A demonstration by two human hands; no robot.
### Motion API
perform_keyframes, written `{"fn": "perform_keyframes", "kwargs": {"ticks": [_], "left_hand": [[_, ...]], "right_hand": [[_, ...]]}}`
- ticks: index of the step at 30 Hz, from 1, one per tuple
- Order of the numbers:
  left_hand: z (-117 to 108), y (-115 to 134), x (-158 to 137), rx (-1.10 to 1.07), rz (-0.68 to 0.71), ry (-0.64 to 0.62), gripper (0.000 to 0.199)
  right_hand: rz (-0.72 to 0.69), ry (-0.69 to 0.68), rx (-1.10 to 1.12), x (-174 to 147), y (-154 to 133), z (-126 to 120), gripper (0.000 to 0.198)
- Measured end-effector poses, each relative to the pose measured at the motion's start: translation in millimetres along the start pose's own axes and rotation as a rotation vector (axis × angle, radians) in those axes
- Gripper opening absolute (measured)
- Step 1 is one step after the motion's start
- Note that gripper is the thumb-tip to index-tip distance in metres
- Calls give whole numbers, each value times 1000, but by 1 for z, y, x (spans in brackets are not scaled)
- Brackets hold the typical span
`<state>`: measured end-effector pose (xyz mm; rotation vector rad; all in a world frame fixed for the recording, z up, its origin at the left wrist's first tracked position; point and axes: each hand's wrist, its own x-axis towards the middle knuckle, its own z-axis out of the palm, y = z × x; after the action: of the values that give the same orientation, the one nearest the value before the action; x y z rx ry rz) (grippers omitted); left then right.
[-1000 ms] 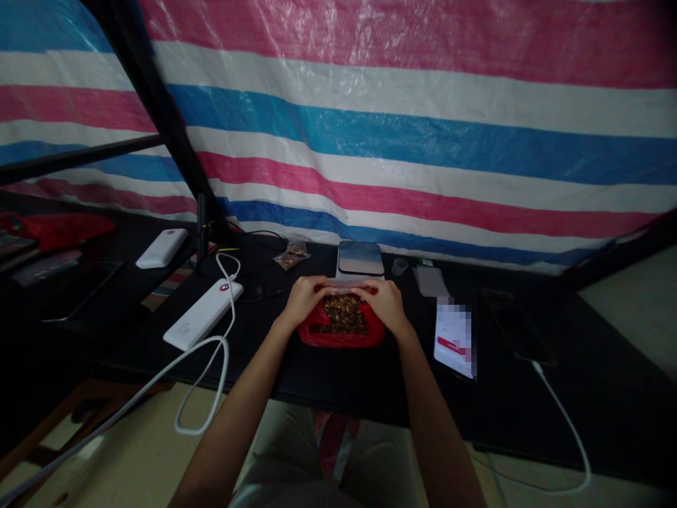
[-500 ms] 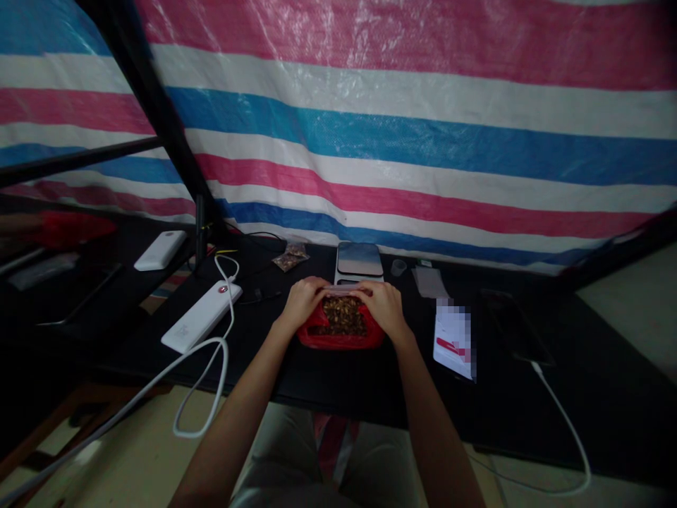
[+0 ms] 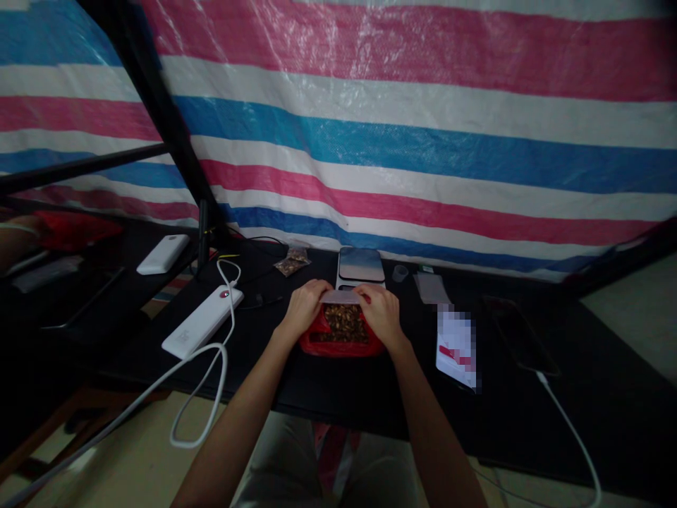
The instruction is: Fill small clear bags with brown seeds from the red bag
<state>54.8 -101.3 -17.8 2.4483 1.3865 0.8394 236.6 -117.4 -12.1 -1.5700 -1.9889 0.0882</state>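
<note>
A red plastic bag (image 3: 338, 349) lies open on the black table in front of me, full of brown and yellowish seed-like bits (image 3: 345, 323). Over its far edge, a small clear plastic bag (image 3: 340, 297) stretches between my hands. My left hand (image 3: 305, 307) pinches the small bag's left end, and my right hand (image 3: 381, 310) pinches its right end. Both hands rest close to the red bag's sides. Whether the small bag holds anything, I cannot tell. Just beyond the hands sits a kitchen scale (image 3: 361, 264).
Filled small bags (image 3: 293, 261) lie at the back left, near a white power bank (image 3: 201, 321) with a cable. To the right are a small cup (image 3: 400, 272), clear bags (image 3: 431, 288), a lit phone (image 3: 455, 349) and a dark phone (image 3: 521, 335). Another person's arm (image 3: 18, 236) shows far left.
The small clear bag's pale strip shows a little broader between my hands. My hands stay at the same place over the red bag, while the view has shifted slightly.
</note>
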Motion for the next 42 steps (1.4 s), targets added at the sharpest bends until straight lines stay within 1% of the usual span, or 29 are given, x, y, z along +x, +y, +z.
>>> {"fn": "perform_keyframes", "kwargs": {"ticks": [4, 10, 16, 18, 23, 27, 30, 32, 35, 38, 40, 42], "left_hand": [[-1, 2, 0, -18, -7, -7, 17], [5, 3, -1, -73, 19, 4, 21], [5, 4, -3, -93, 9, -79, 23], [6, 5, -4, -86, 12, -78, 23], [10, 4, -5, -69, 25, -51, 22], [11, 2, -5, -89, 36, -40, 21], [10, 3, -5, -125, 15, -21, 22], [9, 3, -4, -194, -2, -6, 22], [7, 4, -2, -355, -29, -1, 21], [8, 3, 1, -544, -83, -28, 21], [10, 1, 3, -674, -116, -52, 26], [12, 0, 4, -801, -146, -73, 31]], "right_hand": [[-20, 6, -17, 1, -1, 0, 14], [-62, 38, -56, 2, 6, 6, 16], [-147, 8, 42, 2, 7, 10, 14], [-147, 0, 45, 1, 7, 11, 14], [-121, 33, 29, 1, 7, 12, 15], [-117, -1, 72, 1, 2, 14, 14], [-90, -9, 123, 1, -1, 14, 13], [-62, -41, 199, 2, 0, 13, 14], [2, -84, 455, 5, 5, 10, 15], [109, -36, 739, 8, 13, 10, 18], [168, 16, 846, 10, 18, 11, 23], [198, 44, 913, 10, 19, 14, 26]]}}
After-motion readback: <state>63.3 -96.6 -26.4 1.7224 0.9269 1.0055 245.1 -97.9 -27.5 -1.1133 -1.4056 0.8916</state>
